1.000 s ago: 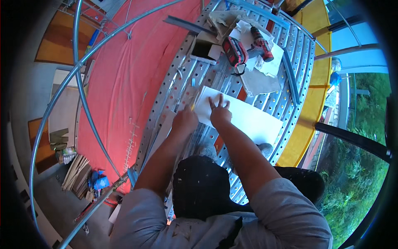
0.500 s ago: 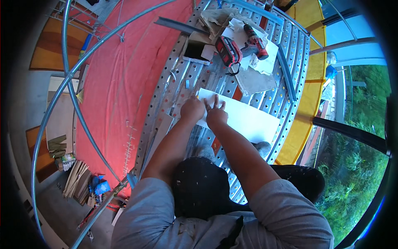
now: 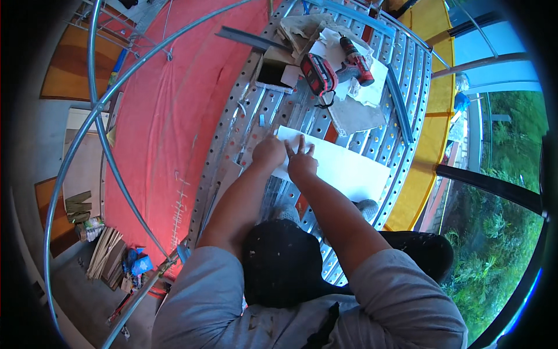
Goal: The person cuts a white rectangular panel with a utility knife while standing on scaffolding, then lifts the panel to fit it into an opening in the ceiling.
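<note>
A white rectangular board [image 3: 349, 171] lies flat on the perforated metal planks [image 3: 232, 134]. My right hand [image 3: 302, 163] presses on its left part, fingers spread and stretched over the white surface. Close beside it, at the board's left end, my left hand [image 3: 268, 152] is closed with its knuckles up. Whatever it grips, if anything, is hidden under the fingers. Beyond the board lies a red and black cordless drill [image 3: 359, 67], resting among pale broken board pieces [image 3: 354, 113].
An open box [image 3: 274, 72] stands left of the drill. Metal channel strips [image 3: 400, 104] lie on the planks. Red sheeting [image 3: 157, 128] hangs at the left behind crossed metal tubes [image 3: 96, 107]. Yellow sheeting [image 3: 433, 134] borders the right side. My knees are bent near the board.
Both hands keep nearly the same places on and beside the board. The whole picture has shifted very slightly.
</note>
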